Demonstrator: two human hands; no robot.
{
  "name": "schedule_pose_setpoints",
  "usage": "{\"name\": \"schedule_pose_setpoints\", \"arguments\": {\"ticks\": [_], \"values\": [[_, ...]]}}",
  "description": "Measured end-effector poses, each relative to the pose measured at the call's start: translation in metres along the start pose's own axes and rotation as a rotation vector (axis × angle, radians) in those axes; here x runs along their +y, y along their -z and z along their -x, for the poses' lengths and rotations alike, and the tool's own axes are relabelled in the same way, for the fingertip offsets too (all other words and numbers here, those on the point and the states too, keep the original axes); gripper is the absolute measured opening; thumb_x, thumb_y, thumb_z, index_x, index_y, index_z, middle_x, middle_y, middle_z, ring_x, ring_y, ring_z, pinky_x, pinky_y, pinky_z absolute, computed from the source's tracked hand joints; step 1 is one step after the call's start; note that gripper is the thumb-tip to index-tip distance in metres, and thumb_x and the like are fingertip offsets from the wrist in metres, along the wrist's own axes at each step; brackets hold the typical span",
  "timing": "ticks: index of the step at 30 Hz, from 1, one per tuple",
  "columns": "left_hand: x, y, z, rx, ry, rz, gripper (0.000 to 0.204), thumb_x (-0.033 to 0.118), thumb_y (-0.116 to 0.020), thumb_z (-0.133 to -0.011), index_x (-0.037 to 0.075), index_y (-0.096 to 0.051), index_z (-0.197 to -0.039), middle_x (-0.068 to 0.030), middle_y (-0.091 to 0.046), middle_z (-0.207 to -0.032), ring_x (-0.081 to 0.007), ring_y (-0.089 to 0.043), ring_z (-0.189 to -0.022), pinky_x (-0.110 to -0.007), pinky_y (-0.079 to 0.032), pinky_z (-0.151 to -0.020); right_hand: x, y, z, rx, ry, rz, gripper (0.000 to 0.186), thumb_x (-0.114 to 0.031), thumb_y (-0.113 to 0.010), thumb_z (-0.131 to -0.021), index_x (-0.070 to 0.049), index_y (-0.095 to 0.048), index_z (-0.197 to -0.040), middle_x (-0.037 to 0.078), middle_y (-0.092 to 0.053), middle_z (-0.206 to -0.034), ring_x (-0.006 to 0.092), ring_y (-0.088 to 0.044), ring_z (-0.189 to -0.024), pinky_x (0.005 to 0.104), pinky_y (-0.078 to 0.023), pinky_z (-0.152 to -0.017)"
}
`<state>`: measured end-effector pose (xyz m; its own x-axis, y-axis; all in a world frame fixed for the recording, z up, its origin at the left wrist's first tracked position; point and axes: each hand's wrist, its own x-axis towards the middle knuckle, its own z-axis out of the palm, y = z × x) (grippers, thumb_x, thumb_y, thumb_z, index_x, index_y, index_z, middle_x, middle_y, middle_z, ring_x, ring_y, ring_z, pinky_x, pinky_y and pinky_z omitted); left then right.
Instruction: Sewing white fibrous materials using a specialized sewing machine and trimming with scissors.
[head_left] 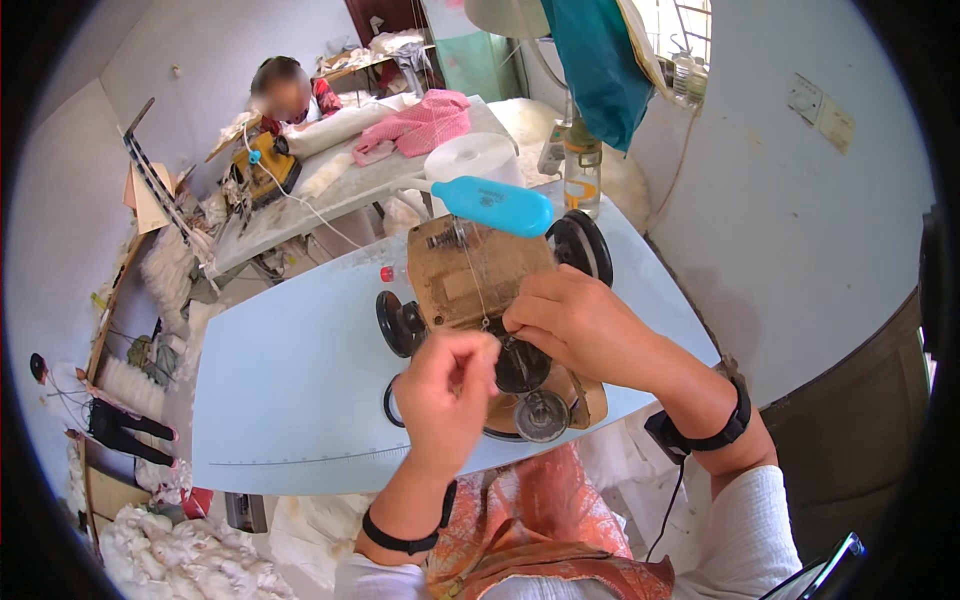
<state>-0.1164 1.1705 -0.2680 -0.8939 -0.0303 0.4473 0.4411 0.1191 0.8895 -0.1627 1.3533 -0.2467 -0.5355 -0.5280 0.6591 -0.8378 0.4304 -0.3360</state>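
Two bare hands work at a worn tan sewing machine [470,275] that stands near the middle of a pale blue bench [290,380]; the left hand [447,390] sits near the front of the machine, its grip clenched with fingertips pinched together, seemingly on a thin thread [474,280] that runs up over the machine's top, though the thread in the pinch is too fine to see for sure; the right hand [570,320] rests just to the right, touching the machine, fingers curled down onto a dark round part [520,365], and whether this grip grasps anything cannot be told; both wrists wear black bands; a silvery round disc [541,415] lies at the machine's near end; a black handwheel [580,245] stands at the far right of the machine, and a black knob [398,323] juts from its left side; a bright blue oblong lamp-like piece [497,205] hovers over the far end; behind it stand a large white thread cone [473,160] and a clear bottle [582,165]; an orange patterned cloth [545,520] lies over the person's lap at the near edge; far to the left, another person sits at a second long table [340,190] bearing a pink checked cloth [425,125].
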Motion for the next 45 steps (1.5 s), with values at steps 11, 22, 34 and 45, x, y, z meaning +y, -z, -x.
{"name": "schedule_pose_setpoints", "arguments": {"ticks": [11,22,34,45], "values": [[0.001,-0.018,0.022,-0.242,-0.911,-0.978,0.028,0.005,-0.064,-0.075,-0.005,-0.062,-0.101,-0.0132,-0.060,-0.093,-0.0204,-0.060,-0.071,-0.027,-0.051,-0.056,-0.003,0.025,-0.002,-0.185,0.447,0.386,0.019,-0.015,-0.065,-0.067,-0.007,-0.059,-0.083,0.001,-0.052,-0.080,0.0201,-0.053,-0.079,0.0319,-0.042,-0.063],[0.010,0.008,-0.025,-0.129,-0.194,-0.091,0.008,0.002,-0.065,-0.088,-0.002,-0.065,-0.095,-0.0035,-0.059,-0.080,-0.0071,-0.055,-0.058,-0.019,-0.042,-0.050,-0.009,0.004,0.003,0.039,-0.107,-0.059,0.013,-0.007,-0.068,-0.077,-0.005,-0.062,-0.089,0.009,-0.061,-0.088,0.0301,-0.061,-0.083,0.0385,-0.050,-0.072],[0.006,0.008,-0.043,-0.144,0.012,-0.035,0.011,0.008,-0.064,-0.092,-0.003,-0.064,-0.095,-0.0013,-0.061,-0.071,-0.0044,-0.049,-0.053,-0.018,-0.036,-0.047,-0.013,-0.003,0.003,0.092,-0.280,-0.130,0.013,-0.005,-0.067,-0.078,-0.003,-0.061,-0.090,0.013,-0.063,-0.083,0.0333,-0.061,-0.078,0.0413,-0.050,-0.067],[0.001,0.009,-0.040,-0.143,0.090,0.021,0.010,0.007,-0.064,-0.092,-0.002,-0.064,-0.096,-0.0016,-0.062,-0.072,-0.0045,-0.048,-0.053,-0.018,-0.037,-0.047,-0.017,-0.005,0.004,0.089,-0.255,-0.036,0.013,-0.004,-0.066,-0.078,-0.003,-0.059,-0.090,0.012,-0.062,-0.082,0.0339,-0.061,-0.079,0.0416,-0.049,-0.067]]}}
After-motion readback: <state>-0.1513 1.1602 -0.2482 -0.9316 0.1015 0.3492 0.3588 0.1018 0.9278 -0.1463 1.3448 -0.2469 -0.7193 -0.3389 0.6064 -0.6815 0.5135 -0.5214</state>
